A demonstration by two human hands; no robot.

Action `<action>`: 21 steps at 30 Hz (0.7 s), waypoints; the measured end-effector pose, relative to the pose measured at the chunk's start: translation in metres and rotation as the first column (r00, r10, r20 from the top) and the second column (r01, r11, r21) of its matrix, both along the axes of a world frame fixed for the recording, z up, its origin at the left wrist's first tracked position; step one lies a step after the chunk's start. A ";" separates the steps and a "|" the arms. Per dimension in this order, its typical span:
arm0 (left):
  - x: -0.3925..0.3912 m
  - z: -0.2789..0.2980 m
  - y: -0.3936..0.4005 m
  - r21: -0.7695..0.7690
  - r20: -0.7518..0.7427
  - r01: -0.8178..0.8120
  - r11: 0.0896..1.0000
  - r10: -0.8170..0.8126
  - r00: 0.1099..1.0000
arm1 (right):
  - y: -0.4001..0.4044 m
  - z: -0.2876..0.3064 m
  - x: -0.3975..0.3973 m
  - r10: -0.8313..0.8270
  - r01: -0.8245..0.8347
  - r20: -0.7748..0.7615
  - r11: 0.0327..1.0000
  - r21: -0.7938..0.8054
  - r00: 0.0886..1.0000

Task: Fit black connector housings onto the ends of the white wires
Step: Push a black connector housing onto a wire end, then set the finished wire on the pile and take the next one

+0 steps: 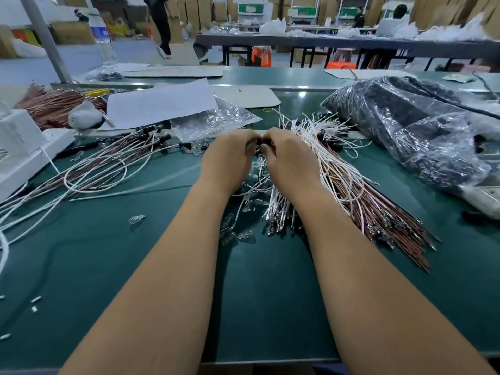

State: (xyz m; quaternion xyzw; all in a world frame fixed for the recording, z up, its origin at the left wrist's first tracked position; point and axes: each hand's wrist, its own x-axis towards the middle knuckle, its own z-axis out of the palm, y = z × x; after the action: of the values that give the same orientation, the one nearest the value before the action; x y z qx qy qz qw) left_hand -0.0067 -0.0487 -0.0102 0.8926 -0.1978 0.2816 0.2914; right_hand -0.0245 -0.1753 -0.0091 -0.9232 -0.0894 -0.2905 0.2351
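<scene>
My left hand (230,161) and my right hand (289,161) meet fingertip to fingertip above the green table (257,293). Between the fingertips a small black connector housing (262,141) shows, pinched from both sides. A wire end in the grip is hidden by the fingers. Under and to the right of my right hand lies a bundle of white and brown wires (341,180) with metal terminals (278,226) at the near ends. To the left lies a heap of finished wires with black housings (113,161). Small clear parts (238,234) lie scattered beneath my hands.
A large clear plastic bag of black parts (405,125) fills the right. A white machine (21,150) stands at the left edge, with copper-coloured wires (56,104), white paper (159,104) and an empty clear bag (213,120) behind. A water bottle (104,41) stands at the back left.
</scene>
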 end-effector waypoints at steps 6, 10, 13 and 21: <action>0.006 -0.007 0.017 -0.111 -0.199 -0.181 0.977 0.157 0.967 | -0.002 -0.001 -0.001 -0.030 0.032 -0.076 0.999 0.031 0.997; -0.003 -0.004 0.002 -0.287 -0.186 0.080 0.955 -0.138 0.973 | -0.002 -0.002 0.001 0.006 -0.001 -0.086 0.998 0.060 0.996; -0.003 -0.002 0.001 -0.428 -0.195 0.087 0.900 -0.186 0.963 | -0.001 -0.002 0.001 0.058 -0.050 -0.069 0.992 0.114 0.996; 0.003 -0.002 0.012 -0.602 -0.244 -0.003 0.798 -0.180 0.953 | -0.004 0.002 -0.001 0.038 -0.058 0.070 0.948 0.312 0.997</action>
State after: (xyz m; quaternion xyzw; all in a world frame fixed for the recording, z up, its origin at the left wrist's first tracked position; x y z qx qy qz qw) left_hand -0.0040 -0.0371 -0.0119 0.7766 -0.0965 0.1819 0.5954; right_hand -0.0254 -0.1794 -0.0069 -0.8620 -0.0720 -0.3243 0.3829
